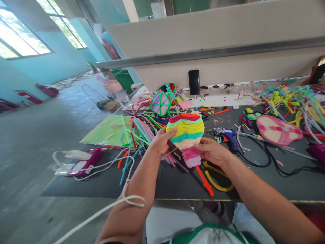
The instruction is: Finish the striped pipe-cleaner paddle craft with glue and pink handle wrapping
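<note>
Holds a multicoloured striped panel [186, 135] above the dark surface [101, 187], near the middle of its front edge; pinches the panel's left side with the left hand [161, 142], thumb on the face, and its lower right side with the right hand [212, 151]; seems to be at a checking or smoothing step; probably calls for light, even pressure next, clear of the orange strip [203, 179] and yellow loop [220, 189] by the front edge.

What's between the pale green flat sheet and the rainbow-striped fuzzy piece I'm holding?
The head view shows a loose pile of multicoloured fuzzy sticks, then your left hand.
</note>
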`<action>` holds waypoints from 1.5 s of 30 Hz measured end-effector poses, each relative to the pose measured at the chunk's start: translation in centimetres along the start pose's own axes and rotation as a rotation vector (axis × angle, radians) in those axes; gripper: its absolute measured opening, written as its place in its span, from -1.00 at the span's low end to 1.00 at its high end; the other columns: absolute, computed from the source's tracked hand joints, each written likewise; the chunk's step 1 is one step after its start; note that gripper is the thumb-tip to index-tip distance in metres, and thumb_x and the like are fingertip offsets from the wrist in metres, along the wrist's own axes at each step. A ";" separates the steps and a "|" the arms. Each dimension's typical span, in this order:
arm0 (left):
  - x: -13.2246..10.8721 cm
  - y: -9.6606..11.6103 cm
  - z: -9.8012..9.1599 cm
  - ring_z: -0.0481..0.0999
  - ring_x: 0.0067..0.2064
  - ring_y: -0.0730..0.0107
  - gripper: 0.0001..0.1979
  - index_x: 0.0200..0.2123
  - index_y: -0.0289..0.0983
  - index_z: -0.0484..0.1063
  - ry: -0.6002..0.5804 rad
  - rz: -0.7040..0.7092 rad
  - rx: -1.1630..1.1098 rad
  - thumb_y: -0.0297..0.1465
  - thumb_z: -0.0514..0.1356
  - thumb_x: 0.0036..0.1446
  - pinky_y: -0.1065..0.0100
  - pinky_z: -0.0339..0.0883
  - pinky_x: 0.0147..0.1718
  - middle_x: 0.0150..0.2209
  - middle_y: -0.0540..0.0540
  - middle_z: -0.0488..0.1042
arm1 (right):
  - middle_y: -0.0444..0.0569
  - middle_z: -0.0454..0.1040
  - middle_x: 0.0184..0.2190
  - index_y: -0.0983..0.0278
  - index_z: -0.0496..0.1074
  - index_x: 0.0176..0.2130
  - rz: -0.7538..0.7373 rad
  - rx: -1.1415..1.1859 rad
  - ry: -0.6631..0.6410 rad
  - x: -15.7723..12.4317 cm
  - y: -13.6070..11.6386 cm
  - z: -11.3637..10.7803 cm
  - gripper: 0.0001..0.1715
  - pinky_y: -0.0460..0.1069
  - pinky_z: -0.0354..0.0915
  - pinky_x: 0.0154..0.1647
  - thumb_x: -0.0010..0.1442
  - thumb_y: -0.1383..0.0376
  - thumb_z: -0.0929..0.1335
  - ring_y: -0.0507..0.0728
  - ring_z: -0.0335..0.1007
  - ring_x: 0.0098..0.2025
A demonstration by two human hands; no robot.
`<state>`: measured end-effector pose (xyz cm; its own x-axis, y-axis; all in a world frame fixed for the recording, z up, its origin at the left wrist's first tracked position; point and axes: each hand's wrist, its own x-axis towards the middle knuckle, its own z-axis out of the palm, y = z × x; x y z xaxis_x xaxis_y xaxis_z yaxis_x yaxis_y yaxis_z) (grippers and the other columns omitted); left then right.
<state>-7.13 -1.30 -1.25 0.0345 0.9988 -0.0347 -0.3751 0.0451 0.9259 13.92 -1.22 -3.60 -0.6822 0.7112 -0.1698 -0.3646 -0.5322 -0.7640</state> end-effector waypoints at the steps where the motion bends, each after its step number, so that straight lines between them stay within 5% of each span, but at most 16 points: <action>1: 0.0 0.0 0.0 0.57 -0.12 0.08 -0.51 -0.06 -0.36 0.47 0.001 0.000 -0.003 -0.36 0.39 -0.11 0.15 0.46 -0.11 -0.12 -0.24 0.57 | 0.09 0.60 -0.20 0.32 0.50 -0.11 0.007 -0.004 0.000 0.0 0.1 0.0 -0.53 0.00 0.42 -0.23 -0.07 0.33 0.52 0.14 0.57 -0.29; 8: -0.1 -0.2 -0.1 0.57 -0.12 0.15 -0.48 0.00 -0.28 0.40 -0.022 0.020 -0.058 -0.31 0.37 -0.06 0.18 0.47 -0.12 -0.13 -0.19 0.57 | 0.09 0.60 -0.22 0.33 0.52 -0.12 -0.065 0.001 -0.033 0.2 0.4 -0.5 -0.55 0.00 0.43 -0.26 -0.07 0.34 0.52 0.15 0.57 -0.30; 15: -0.5 -0.8 0.2 0.59 -0.34 0.25 -0.58 -0.18 -0.34 0.43 -0.301 -0.237 0.101 -0.27 0.39 -0.10 0.22 0.50 -0.31 -0.33 -0.17 0.57 | 0.01 0.61 -0.24 0.27 0.53 -0.21 -0.269 0.047 0.137 0.3 -0.4 -0.5 -0.63 0.10 0.43 -0.17 -0.09 0.34 0.52 0.18 0.56 -0.28; 18: -0.7 -1.2 1.2 0.58 -0.32 0.26 -0.57 -0.16 -0.35 0.47 -0.290 -0.245 0.173 -0.31 0.40 -0.12 0.29 0.48 -0.34 -0.24 -0.19 0.58 | 0.01 0.61 -0.26 0.28 0.53 -0.22 -0.271 0.056 0.146 0.4 -0.3 -0.4 -0.59 0.12 0.42 -0.14 -0.15 0.36 0.55 0.20 0.56 -0.24; 25: -0.8 -1.4 1.7 0.53 -0.31 0.33 -0.61 -0.13 -0.30 0.47 -0.124 0.007 0.151 -0.35 0.36 -0.07 0.32 0.40 -0.29 -0.24 -0.12 0.57 | -0.04 0.54 -0.08 0.16 0.45 -0.07 -0.348 0.076 0.135 0.1 -0.6 0.5 -0.52 0.06 0.38 -0.06 -0.03 0.31 0.50 0.12 0.49 -0.10; 30: -1.5 -1.2 3.0 0.48 -0.27 0.32 -0.74 -0.23 -0.27 0.50 -0.010 0.334 0.478 -0.32 0.33 -0.03 0.36 0.33 -0.24 -0.29 -0.07 0.53 | -0.16 0.31 0.19 0.00 0.41 0.00 -0.398 0.078 0.151 -0.3 -0.4 1.7 -0.31 0.00 0.32 0.03 -0.12 0.36 0.53 0.09 0.34 0.09; 33: -2.7 -1.1 4.5 0.47 -0.21 0.24 -0.73 -0.18 -0.22 0.53 -0.132 0.435 0.675 -0.33 0.31 -0.02 0.32 0.32 -0.18 -0.23 -0.13 0.52 | -0.10 0.47 0.03 0.07 0.47 -0.06 -0.368 0.029 0.048 -0.4 0.0 1.9 -0.43 -0.01 0.34 -0.03 -0.11 0.31 0.53 0.09 0.44 -0.06; 36: -3.8 -0.8 5.3 0.48 -0.15 0.21 -0.82 -0.21 -0.19 0.55 -0.236 0.514 0.742 -0.36 0.22 0.10 0.29 0.29 -0.10 -0.21 -0.17 0.52 | -0.07 0.59 -0.32 0.22 0.54 -0.27 -0.346 0.064 0.095 -0.3 -0.1 1.4 -0.74 -0.03 0.38 -0.14 -0.05 0.27 0.51 0.07 0.50 -0.30; 38: -4.0 -0.6 5.0 0.47 -0.24 0.29 -0.84 -0.24 -0.20 0.54 -0.145 0.571 0.694 -0.35 0.17 0.15 0.31 0.30 -0.16 -0.25 -0.15 0.51 | -0.04 0.60 -0.34 0.25 0.54 -0.27 -0.329 0.123 0.114 -0.4 -0.5 0.9 -0.76 0.01 0.40 -0.13 -0.01 0.25 0.49 0.10 0.52 -0.32; 42: -3.0 0.0 3.4 0.38 -0.42 0.47 -0.81 -0.19 -0.20 0.45 0.252 0.618 0.361 -0.26 0.18 0.15 0.43 0.27 -0.39 -0.38 -0.03 0.42 | 0.06 0.59 -0.17 0.24 0.50 -0.11 -0.275 0.132 0.008 -0.7 -1.0 0.3 -0.64 0.12 0.39 -0.04 0.04 0.27 0.46 0.19 0.53 -0.15; 45: -1.7 0.5 2.3 0.38 -0.45 0.51 -0.64 -0.08 -0.21 0.42 0.254 0.494 0.165 -0.17 0.22 0.10 0.46 0.25 -0.44 -0.37 -0.01 0.45 | 0.05 0.58 -0.13 0.23 0.49 -0.09 -0.230 0.094 -0.036 -0.8 -0.8 0.3 -0.64 0.16 0.41 -0.05 0.05 0.30 0.46 0.20 0.53 -0.13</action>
<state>-5.20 -3.03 0.15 -0.3388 0.8749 0.3460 -0.1401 -0.4106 0.9010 14.58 -1.49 -2.65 -0.5960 0.8026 0.0256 -0.5694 -0.3999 -0.7182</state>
